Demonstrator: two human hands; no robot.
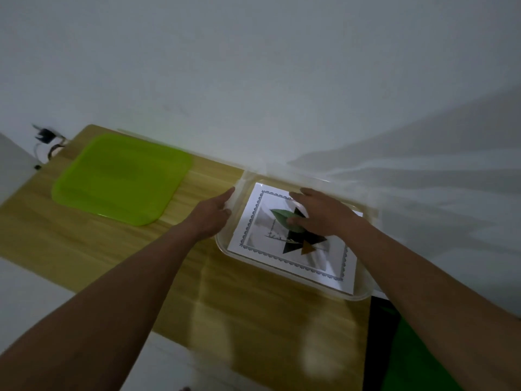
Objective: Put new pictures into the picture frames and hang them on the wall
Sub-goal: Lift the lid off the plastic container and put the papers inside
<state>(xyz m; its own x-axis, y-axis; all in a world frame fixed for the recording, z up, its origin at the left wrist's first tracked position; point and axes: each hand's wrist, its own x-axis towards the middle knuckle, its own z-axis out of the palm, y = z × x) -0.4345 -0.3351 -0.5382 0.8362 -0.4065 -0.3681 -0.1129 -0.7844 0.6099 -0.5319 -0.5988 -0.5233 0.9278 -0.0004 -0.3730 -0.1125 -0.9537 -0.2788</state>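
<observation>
Head: right hand [324, 213] on picture [293, 258]

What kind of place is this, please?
Probably a plain indoor room, perhaps a home or a small workroom: a wooden table stands against a bare white wall, and on it is a clear bin of printed pictures.

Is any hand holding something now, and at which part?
The left hand grips the clear box by its left rim. The right hand only lies flat on the printed picture inside the box and holds nothing.
</observation>
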